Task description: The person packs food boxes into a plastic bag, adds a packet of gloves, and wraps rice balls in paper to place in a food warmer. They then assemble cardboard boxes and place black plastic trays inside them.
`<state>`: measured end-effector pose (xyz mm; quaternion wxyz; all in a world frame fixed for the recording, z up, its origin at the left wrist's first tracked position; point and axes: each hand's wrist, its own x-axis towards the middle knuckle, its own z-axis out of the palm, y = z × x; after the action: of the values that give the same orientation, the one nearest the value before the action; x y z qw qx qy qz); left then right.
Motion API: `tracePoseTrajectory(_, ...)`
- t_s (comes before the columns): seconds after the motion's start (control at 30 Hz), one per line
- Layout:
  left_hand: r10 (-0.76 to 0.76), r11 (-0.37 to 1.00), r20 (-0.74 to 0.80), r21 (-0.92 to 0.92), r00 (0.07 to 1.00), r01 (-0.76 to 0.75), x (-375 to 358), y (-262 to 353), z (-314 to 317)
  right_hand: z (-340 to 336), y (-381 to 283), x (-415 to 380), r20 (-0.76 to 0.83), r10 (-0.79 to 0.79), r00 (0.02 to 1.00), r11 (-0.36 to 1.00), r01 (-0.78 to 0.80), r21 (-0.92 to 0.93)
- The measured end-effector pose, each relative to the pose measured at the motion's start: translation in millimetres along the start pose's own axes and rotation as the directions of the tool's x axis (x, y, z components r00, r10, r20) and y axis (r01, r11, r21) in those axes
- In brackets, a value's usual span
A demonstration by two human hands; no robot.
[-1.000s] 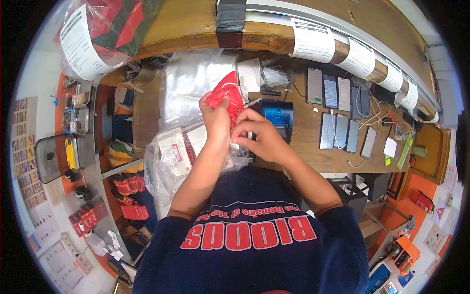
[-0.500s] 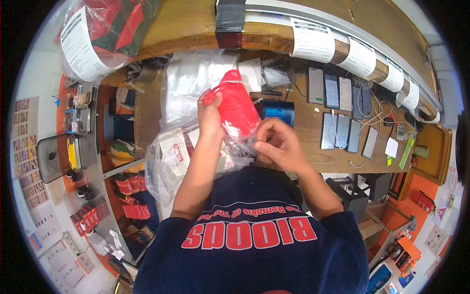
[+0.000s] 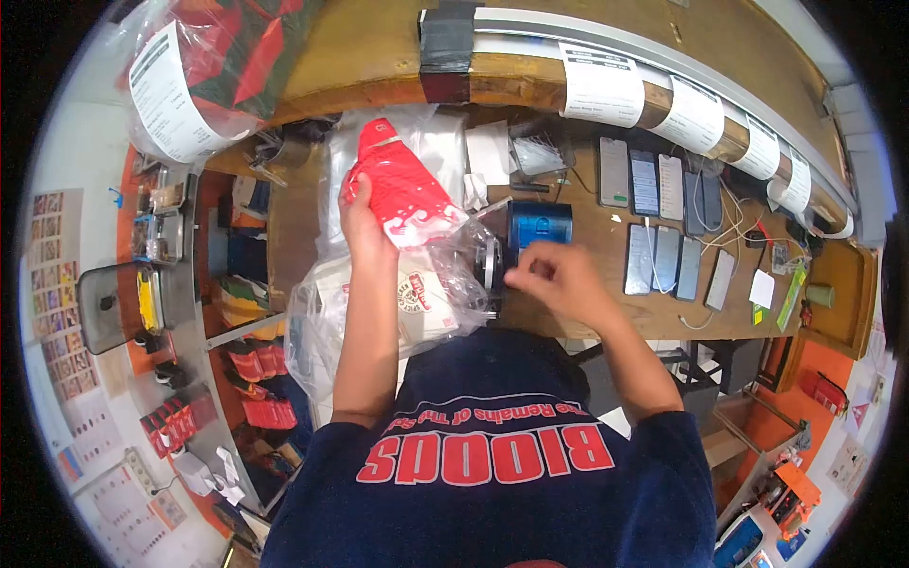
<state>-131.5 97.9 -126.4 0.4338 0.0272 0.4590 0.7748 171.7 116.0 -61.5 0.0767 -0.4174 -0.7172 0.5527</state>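
A folded red cloth item (image 3: 398, 189) with a white pattern at its lower end is gripped along its left side by my left hand (image 3: 360, 216). It is held over clear plastic bags (image 3: 440, 142) on the wooden table. My right hand (image 3: 549, 275) has its fingers curled together beside a roll of tape (image 3: 490, 262); what is between them, if anything, is too small to make out. Just above that hand lies a blue cylinder (image 3: 542, 227). Under my left forearm, white printed packages (image 3: 426, 293) sit in clear plastic.
Several phones (image 3: 613, 172) with white cables lie on the right of the wooden table (image 3: 587, 312). Paper labels (image 3: 602, 85) hang from the shelf edge above. A plastic-wrapped red and green bundle (image 3: 256, 66) is at the upper left.
My left hand has carried the red item to the left and tilted it. My right hand has come away from its lower end and moved slightly right. The tape roll now shows.
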Motion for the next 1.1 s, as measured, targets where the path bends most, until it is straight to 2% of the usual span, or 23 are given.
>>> tracePoseTrajectory(0.03,0.006,1.0,0.007,-0.009,1.0,-0.006,2.5,4.2,-2.3,-3.0,-6.0,1.2,-0.003,-0.002,1.0,1.0,0.002,0.001)
tracePoseTrajectory(0.1,0.019,0.999,-0.042,0.028,0.999,-0.018,-6.2,7.4,5.4,-5.2,-21.3,7.6,-0.398,-0.148,0.905,0.963,0.223,0.148)
tracePoseTrajectory(0.13,0.016,0.999,-0.038,0.03,0.999,-0.015,-7.0,3.3,3.2,-2.6,-22.2,16.5,-0.403,-0.146,0.904,0.964,0.222,0.149)
tracePoseTrajectory(0.17,-0.04,0.999,0.007,0.0,0.999,0.04,-5.5,-3.1,-0.8,1.3,-21.4,28.9,-0.387,-0.428,0.817,0.894,0.445,-0.05)
tracePoseTrajectory(0.2,-0.093,0.995,0.054,-0.028,0.994,0.094,-5.6,-7.0,-1.4,6.4,-22.4,37.0,-0.313,-0.674,0.669,0.738,0.631,-0.24)
tracePoseTrajectory(0.23,-0.12,0.993,0.079,-0.001,0.99,0.12,-14.1,-8.1,5.9,14.1,-27.9,41.6,-0.319,-0.675,0.665,0.737,0.63,-0.245)
tracePoseTrajectory(0.27,-0.119,0.993,0.087,0.001,0.989,0.119,-17.1,-11.1,5.7,22.1,-34.7,46.9,-0.275,-0.632,0.725,0.775,0.602,-0.195)
tracePoseTrajectory(0.3,-0.217,0.975,0.06,-0.042,0.974,0.22,-20.0,-12.5,6.7,26.1,-37.7,50.3,-0.225,-0.588,0.777,0.809,0.569,-0.145)
tracePoseTrajectory(0.33,-0.313,0.945,0.036,-0.088,0.949,0.315,-22.5,-13.3,7.5,27.1,-37.0,52.8,-0.227,-0.592,0.774,0.806,0.573,-0.148)
tracePoseTrajectory(0.47,-0.223,0.975,-0.028,-0.016,0.974,0.223,-33.5,-19.3,16.3,32.7,-33.6,67.6,-0.2,-0.614,0.763,0.788,0.58,-0.207)
tracePoseTrajectory(0.53,-0.256,0.967,-0.031,-0.015,0.966,0.255,-32.1,-20.4,16.2,36.6,-21.4,79.0,-0.194,-0.61,0.768,0.79,0.572,-0.221)
tracePoseTrajectory(0.6,-0.214,0.976,0.095,-0.027,0.972,0.218,-33.3,-15.5,23.2,35.6,-6.1,93.3,-0.317,-0.598,0.736,0.789,0.61,-0.071)
tracePoseTrajectory(0.63,-0.139,0.99,0.058,0.035,0.989,0.137,-21.7,-22.2,13.5,31.1,-4.8,92.3,-0.372,-0.574,0.73,0.771,0.635,0.056)
tracePoseTrajectory(0.67,-0.141,0.99,0.055,0.031,0.988,0.14,-14.1,-23.0,9.8,24.7,-3.1,88.3,-0.368,-0.573,0.732,0.773,0.632,0.055)
tracePoseTrajectory(0.73,0.091,0.97,-0.235,0.243,0.968,-0.032,-4.2,-21.4,3.9,9.0,0.2,73.5,-0.441,-0.452,0.776,0.776,0.585,0.234)
tracePoseTrajectory(0.77,0.088,0.97,-0.244,0.241,0.966,-0.027,9.1,-21.2,-7.2,1.1,4.8,64.4,-0.423,-0.259,0.869,0.738,0.46,0.494)
tracePoseTrajectory(0.8,0.135,0.959,-0.227,0.276,0.965,-0.069,27.7,-23.0,-24.2,-7.7,11.9,56.1,-0.349,-0.067,0.935,0.626,0.311,0.715)
tracePoseTrajectory(0.87,0.173,0.946,-0.208,0.308,0.963,-0.104,43.4,-23.9,-34.4,-17.3,45.5,49.8,-0.367,0.115,0.923,0.358,0.306,0.882)
tracePoseTrajectory(0.9,0.204,0.916,-0.207,0.386,0.957,-0.112,44.3,-22.2,-29.7,-22.5,41.4,43.4,-0.369,0.162,0.915,0.326,0.303,0.895)
tracePoseTrajectory(0.93,0.235,0.879,-0.203,0.463,0.951,-0.118,43.7,-22.2,-25.2,-24.8,46.1,39.0,-0.373,0.168,0.913,0.33,0.304,0.894)
tracePoseTrajectory(1.0,0.2,0.9,-0.219,0.426,0.955,-0.091,33.4,-31.4,-15.5,-27.2,62.2,30.5,-0.306,0.108,0.946,0.059,0.302,0.952)
tracePoseTrajectory(1.07,0.03,0.968,-0.11,0.251,0.993,-0.002,25.7,-36.1,-10.5,-22.5,76.7,23.9,-0.292,0.09,0.952,0.019,0.291,0.957)
tracePoseTrajectory(1.1,-0.02,0.978,-0.033,0.205,0.999,0.027,23.8,-40.7,-12.1,-19.9,81.8,22.2,-0.285,0.015,0.958,-0.091,0.285,0.954)
